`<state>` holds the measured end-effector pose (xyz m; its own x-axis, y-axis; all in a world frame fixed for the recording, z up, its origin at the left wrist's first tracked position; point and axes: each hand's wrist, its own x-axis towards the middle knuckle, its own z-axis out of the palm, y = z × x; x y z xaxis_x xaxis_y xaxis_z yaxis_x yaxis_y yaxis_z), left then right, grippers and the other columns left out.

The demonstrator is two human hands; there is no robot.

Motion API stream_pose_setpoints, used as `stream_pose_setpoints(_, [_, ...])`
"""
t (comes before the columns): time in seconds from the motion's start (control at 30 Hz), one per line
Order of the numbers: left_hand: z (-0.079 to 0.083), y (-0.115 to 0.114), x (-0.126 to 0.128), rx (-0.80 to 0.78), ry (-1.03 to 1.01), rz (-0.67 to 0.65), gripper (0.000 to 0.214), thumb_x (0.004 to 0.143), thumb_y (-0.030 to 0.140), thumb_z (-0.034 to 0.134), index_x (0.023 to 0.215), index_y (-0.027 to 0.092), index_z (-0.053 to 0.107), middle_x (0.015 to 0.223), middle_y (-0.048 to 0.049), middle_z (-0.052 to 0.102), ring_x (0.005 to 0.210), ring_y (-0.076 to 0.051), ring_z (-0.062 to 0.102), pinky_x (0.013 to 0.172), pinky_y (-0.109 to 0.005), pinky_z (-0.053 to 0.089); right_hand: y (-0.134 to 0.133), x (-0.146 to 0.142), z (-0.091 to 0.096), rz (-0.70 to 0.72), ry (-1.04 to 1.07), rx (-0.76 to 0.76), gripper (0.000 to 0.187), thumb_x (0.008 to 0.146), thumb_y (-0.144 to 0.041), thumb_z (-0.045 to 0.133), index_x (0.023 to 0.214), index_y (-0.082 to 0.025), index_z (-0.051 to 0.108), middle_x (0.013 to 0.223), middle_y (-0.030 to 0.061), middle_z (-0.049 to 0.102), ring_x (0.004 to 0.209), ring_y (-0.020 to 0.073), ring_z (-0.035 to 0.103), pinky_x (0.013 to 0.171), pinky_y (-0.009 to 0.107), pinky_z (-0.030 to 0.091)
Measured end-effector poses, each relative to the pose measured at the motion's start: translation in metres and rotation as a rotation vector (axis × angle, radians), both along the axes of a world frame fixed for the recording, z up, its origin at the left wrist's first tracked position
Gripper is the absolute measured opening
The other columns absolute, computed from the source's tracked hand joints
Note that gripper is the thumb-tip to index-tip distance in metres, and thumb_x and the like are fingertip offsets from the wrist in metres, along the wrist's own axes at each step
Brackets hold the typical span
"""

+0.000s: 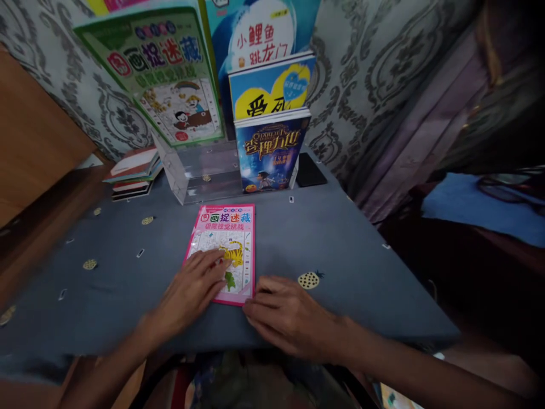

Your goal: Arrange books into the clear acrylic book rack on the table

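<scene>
A pink picture book point(230, 224) lies face up on the table, with a yellow tiger on its cover. Across the lower left of that cover rests my left hand point(189, 287), fingers stretched out and nothing gripped. My right hand point(289, 315) is at the book's lower right corner, its fingers curled together against the edge. The fingertips of the right hand are partly hidden, but they appear to pinch that corner.
A clear acrylic stand point(200, 184) at the back holds a green picture book point(179, 79) and a dark blue book point(272, 150). A small stack of books point(134, 173) lies left of it. A flat black object point(310, 170) is at right. A blue cloth point(298, 238) covers the table.
</scene>
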<state>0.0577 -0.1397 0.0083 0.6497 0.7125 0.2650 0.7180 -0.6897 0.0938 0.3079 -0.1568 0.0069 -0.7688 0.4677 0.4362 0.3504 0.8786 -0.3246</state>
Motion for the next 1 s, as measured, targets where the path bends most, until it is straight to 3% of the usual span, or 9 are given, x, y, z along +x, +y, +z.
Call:
stream_pose_setpoints(0.13, [-0.007,0.037,-0.01,-0.048,0.06,0.061,0.044,0.101,0.036,0.045,0.142,0.022,0.048,0.147,-0.0122,0.051,0.135,-0.025,0.048,0.111,-0.051,0.042,0.008,-0.004,0.004,0.026,0.01,-0.072,0.02,0.097,-0.021,0.051,0.092,-0.018,0.07,0.083,0.0046,0.071,0.089,0.0187,0.058,0.094,0.038,0.046])
stream_pose_setpoints(0.23, [-0.009,0.068,-0.009,-0.071,0.078,0.124,0.048,0.101,0.04,0.043,0.144,0.019,0.047,0.151,-0.0145,0.046,0.14,-0.027,0.043,0.114,-0.052,0.037,0.014,-0.009,0.006,0.026,-0.019,-0.114,0.018,0.096,-0.021,0.051,0.096,-0.017,0.069,0.09,0.0063,0.069,0.091,0.0185,0.059,0.099,0.04,0.047])
stream_pose_setpoints(0.3, [-0.011,0.085,-0.007,-0.084,0.073,0.157,0.05,0.101,0.042,0.041,0.145,0.018,0.045,0.154,-0.0148,0.043,0.142,-0.027,0.04,0.116,-0.054,0.033,0.02,-0.013,0.004,-0.006,-0.055,-0.149,0.017,0.095,-0.022,0.054,0.105,-0.016,0.067,0.103,0.0095,0.068,0.101,0.0204,0.059,0.099,0.041,0.048])
stream_pose_setpoints(0.4, [-0.014,0.1,-0.004,-0.102,0.055,0.181,0.052,0.102,0.044,0.039,0.147,0.019,0.043,0.156,-0.0145,0.041,0.145,-0.027,0.036,0.117,-0.056,0.03,0.034,-0.021,-0.001,-0.107,-0.095,-0.176,0.036,0.094,-0.028,0.057,0.127,-0.015,0.058,0.134,0.0161,0.058,0.129,0.026,0.049,0.109,0.047,0.044])
stream_pose_setpoints(0.6, [-0.018,0.102,0.001,-0.1,0.032,0.217,0.051,0.102,0.043,0.037,0.147,0.02,0.042,0.157,-0.0148,0.039,0.147,-0.026,0.034,0.116,-0.057,0.029,0.083,-0.035,-0.009,-0.297,-0.227,-0.261,0.066,0.096,-0.042,0.05,0.148,-0.003,0.039,0.157,0.0255,0.033,0.15,0.0324,0.023,0.122,0.052,0.024])
stream_pose_setpoints(0.77, [-0.018,0.101,0.003,-0.102,0.032,0.23,0.051,0.102,0.041,0.038,0.148,0.02,0.042,0.156,-0.0154,0.04,0.146,-0.027,0.035,0.115,-0.058,0.031,0.109,-0.037,-0.007,-0.478,-0.281,-0.258,0.074,0.095,-0.047,0.05,0.149,0.002,0.036,0.158,0.0286,0.028,0.15,0.0369,0.02,0.121,0.057,0.021])
stream_pose_setpoints(1.0, [-0.024,0.103,0.002,-0.084,-0.007,0.232,0.051,0.101,0.042,0.04,0.148,0.023,0.043,0.155,-0.0135,0.042,0.145,-0.027,0.036,0.116,-0.057,0.031,0.113,-0.036,-0.019,-0.516,-0.269,-0.183,0.072,0.094,-0.048,0.05,0.152,-0.007,0.036,0.158,0.0242,0.031,0.15,0.0362,0.023,0.118,0.06,0.026])
